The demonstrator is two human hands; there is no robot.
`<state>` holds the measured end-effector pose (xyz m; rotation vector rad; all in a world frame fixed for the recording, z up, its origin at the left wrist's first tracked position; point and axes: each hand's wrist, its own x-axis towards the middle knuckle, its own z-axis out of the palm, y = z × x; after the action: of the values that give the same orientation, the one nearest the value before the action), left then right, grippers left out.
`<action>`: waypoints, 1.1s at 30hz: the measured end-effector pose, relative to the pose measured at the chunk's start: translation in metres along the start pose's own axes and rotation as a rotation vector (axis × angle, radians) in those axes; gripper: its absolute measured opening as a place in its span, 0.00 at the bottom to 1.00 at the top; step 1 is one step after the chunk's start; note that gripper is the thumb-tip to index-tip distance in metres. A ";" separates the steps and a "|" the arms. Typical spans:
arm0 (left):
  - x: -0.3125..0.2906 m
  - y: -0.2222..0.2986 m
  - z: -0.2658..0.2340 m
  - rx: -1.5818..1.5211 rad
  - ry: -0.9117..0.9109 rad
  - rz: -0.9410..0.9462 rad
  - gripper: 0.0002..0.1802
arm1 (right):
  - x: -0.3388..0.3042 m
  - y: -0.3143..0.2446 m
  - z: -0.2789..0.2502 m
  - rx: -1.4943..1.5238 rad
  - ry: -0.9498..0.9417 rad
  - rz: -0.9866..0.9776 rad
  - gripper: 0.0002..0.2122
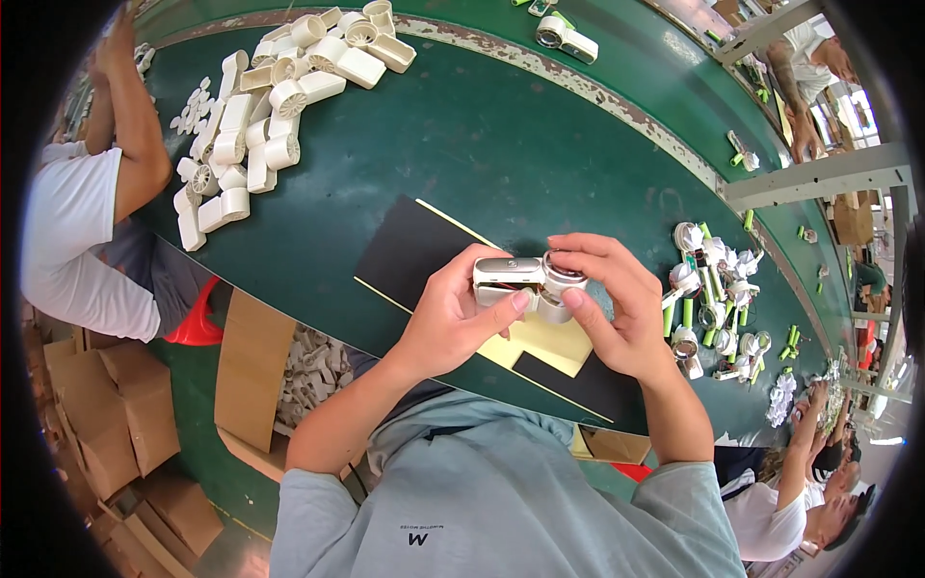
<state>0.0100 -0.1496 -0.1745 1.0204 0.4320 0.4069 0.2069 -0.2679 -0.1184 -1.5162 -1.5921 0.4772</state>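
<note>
Between my two hands is a white handheld fan (509, 271) with a rounded body and a round head at its right end. A gap with something reddish inside shows along its near side. My left hand (438, 323) is closed around the body, thumb on the near face. With fingers and thumb, my right hand (621, 303) grips the round head from the right. Directly beneath lie a black mat (400, 252) and a yellow sheet (551, 339) on the green table (540, 154).
White fan housings (275, 116) are heaped at the far left. Motor parts with green cylindrical cells (713, 289) cluster at right. Another fan part (568, 39) lies beyond the metal rail (617, 96). A cardboard box (252, 371) holds white pieces below the table edge. Co-workers sit on both sides.
</note>
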 end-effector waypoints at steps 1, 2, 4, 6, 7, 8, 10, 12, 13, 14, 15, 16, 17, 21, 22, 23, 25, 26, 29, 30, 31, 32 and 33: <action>0.000 0.000 -0.001 0.021 -0.032 0.014 0.18 | 0.000 -0.001 0.001 0.000 0.001 0.000 0.15; -0.001 0.000 0.000 0.021 -0.033 0.014 0.18 | 0.000 -0.001 0.002 -0.023 0.007 -0.052 0.14; -0.001 0.000 0.002 0.016 -0.045 0.098 0.16 | -0.001 0.000 0.002 -0.046 0.014 -0.103 0.14; -0.003 0.003 -0.004 0.057 -0.082 0.064 0.17 | -0.003 0.005 0.003 0.044 0.050 -0.169 0.12; -0.003 0.001 -0.007 0.121 -0.076 0.032 0.17 | -0.004 0.007 0.002 0.055 0.090 -0.149 0.12; -0.003 0.001 -0.008 0.185 -0.070 0.000 0.18 | -0.005 0.008 0.000 0.065 0.129 -0.129 0.11; -0.003 0.004 -0.002 0.088 -0.051 -0.019 0.19 | -0.003 0.007 0.007 0.050 0.134 -0.057 0.11; -0.001 0.004 0.005 -0.013 -0.014 -0.034 0.23 | -0.004 0.004 0.014 0.050 0.148 0.007 0.12; -0.001 0.002 0.008 -0.012 -0.009 -0.035 0.23 | -0.003 0.001 0.015 0.054 0.145 0.007 0.12; 0.000 -0.002 0.011 0.021 0.056 -0.007 0.25 | -0.001 -0.002 0.015 0.031 0.133 0.022 0.12; 0.001 -0.007 0.014 0.054 0.120 0.021 0.27 | -0.001 -0.004 0.016 0.008 0.121 0.037 0.12; 0.003 -0.011 0.016 0.087 0.182 0.053 0.28 | -0.001 -0.004 0.016 0.009 0.120 0.034 0.12; 0.005 -0.014 0.018 0.088 0.185 0.055 0.28 | -0.001 -0.005 0.016 0.001 0.119 0.045 0.12; 0.009 -0.012 0.024 0.235 0.300 0.160 0.25 | -0.002 -0.009 0.014 -0.042 0.115 0.039 0.12; 0.009 -0.009 0.025 0.301 0.325 0.167 0.23 | -0.002 -0.010 0.014 -0.041 0.116 0.038 0.12; 0.008 -0.009 0.025 0.302 0.326 0.167 0.23 | 0.000 -0.011 0.015 -0.030 0.117 0.027 0.12; 0.008 -0.009 0.025 0.262 0.354 0.106 0.19 | 0.001 -0.010 0.015 -0.020 0.121 0.015 0.12; 0.007 -0.007 0.026 0.264 0.352 0.107 0.19 | 0.001 -0.007 0.015 -0.012 0.125 0.028 0.12; 0.005 -0.004 0.024 0.060 0.311 0.006 0.16 | 0.000 -0.006 0.017 0.004 0.134 0.037 0.12; 0.006 -0.006 0.021 -0.021 0.260 0.047 0.16 | -0.001 -0.005 0.017 0.009 0.139 0.034 0.12; 0.006 -0.008 0.019 -0.102 0.207 0.086 0.16 | -0.002 -0.003 0.017 0.009 0.139 0.035 0.12; 0.005 -0.009 0.018 -0.102 0.206 0.084 0.16 | -0.004 0.000 0.016 0.021 0.123 0.045 0.12; 0.004 -0.010 0.016 -0.111 0.146 0.105 0.18 | -0.005 0.003 0.015 0.033 0.107 0.054 0.12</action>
<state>0.0228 -0.1639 -0.1762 0.9106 0.4827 0.5958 0.1969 -0.2678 -0.1305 -1.5378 -1.4573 0.4428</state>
